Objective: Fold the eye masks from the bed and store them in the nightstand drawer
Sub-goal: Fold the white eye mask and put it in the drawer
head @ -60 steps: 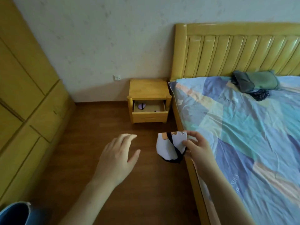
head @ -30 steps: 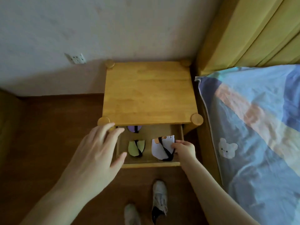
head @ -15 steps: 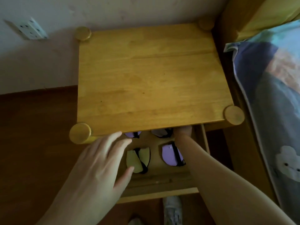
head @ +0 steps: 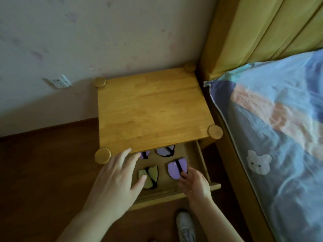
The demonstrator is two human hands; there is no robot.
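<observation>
The wooden nightstand (head: 150,109) has its drawer (head: 174,193) pulled out. Several folded eye masks with black straps lie inside: a purple one (head: 174,167) at the front right, a yellow-green one (head: 151,177) at the front left, and two lilac ones at the back (head: 145,154) (head: 166,151), half hidden under the top. My right hand (head: 194,186) is over the drawer's front right corner, its fingertips touching the near edge of the front purple mask. My left hand (head: 117,179) hovers with spread fingers over the drawer's left side and holds nothing.
The bed (head: 279,119), with a patchwork cover and a bear patch, runs along the right, its yellow headboard (head: 262,32) against the wall. A wall socket (head: 59,82) sits low at the left. My shoe (head: 185,226) stands on the wooden floor below the drawer.
I walked to the nightstand carrying the white mask in my right hand, reached deep into the drawer, and drew that hand back to the front. The mask now lies at the back.
</observation>
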